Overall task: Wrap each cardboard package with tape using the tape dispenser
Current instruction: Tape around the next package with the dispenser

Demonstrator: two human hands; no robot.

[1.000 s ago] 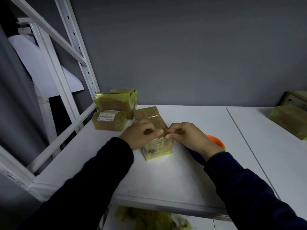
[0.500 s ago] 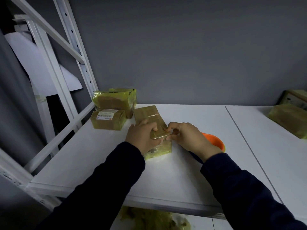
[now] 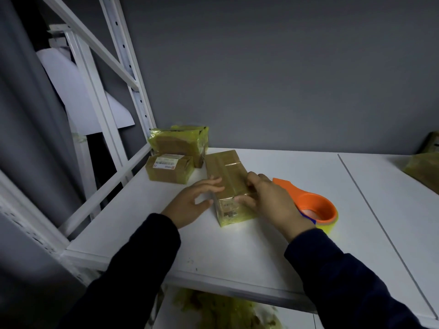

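Observation:
A long cardboard package, partly wrapped in yellowish tape, lies on the white shelf between my hands. My left hand rests against its left side with fingers fairly straight, fingertips on the top edge. My right hand lies over the package's right side, thumb across the taped near end. The orange tape dispenser sits on the shelf just right of my right hand, untouched.
Two taped packages, a labelled package and a larger one behind it, stand at the shelf's back left by the white rack upright. More wrapped packages lie at the far right. Crumpled tape fills the shelf below.
Both hands have left the top of the package's near end and spread to its sides. The right hand has moved off the dispenser, which now shows fully.

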